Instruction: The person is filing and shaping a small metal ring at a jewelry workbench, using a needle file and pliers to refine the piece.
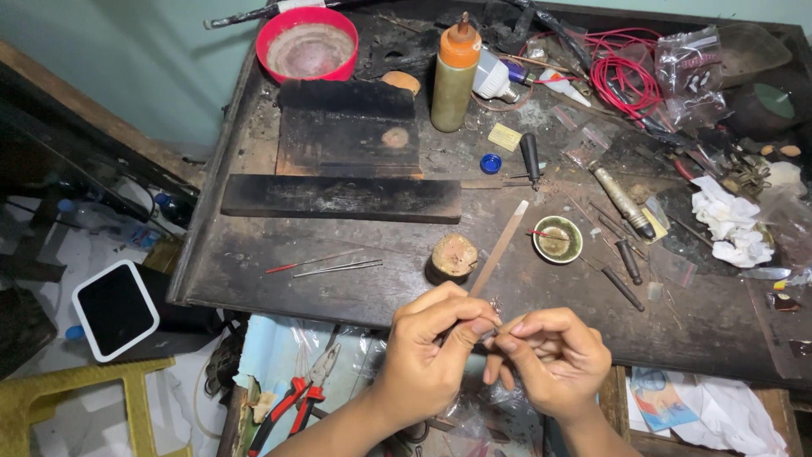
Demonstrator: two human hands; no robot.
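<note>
The left hand [436, 347] is closed around a long, flat, pale metal file [499, 247], gripped near its lower end so the blade slants up and away over the bench. The right hand [550, 355] is pinched shut, thumb and forefinger meeting the left fingertips on a tiny piece of metal [494, 333] that is too small to identify. Both hands hover at the near edge of the dark, scorched wooden workbench [254, 271].

Just beyond the fingers stands a short round wooden stump [453, 256], and beside the file's tip sits a small shallow green dish [557, 239]. Two thin rods [326, 265] lie to the left, in front of a charred black wooden block [342, 199]. Farther back stand an olive bottle with an orange cap [454, 76], a red plastic bowl [306, 42] and a tangle of red wire [626, 72]. Red-handled pliers [296, 398] rest below the bench.

The filing appears to be mid-way; the piece is held against the tool, and how much shaping is left cannot be judged.
</note>
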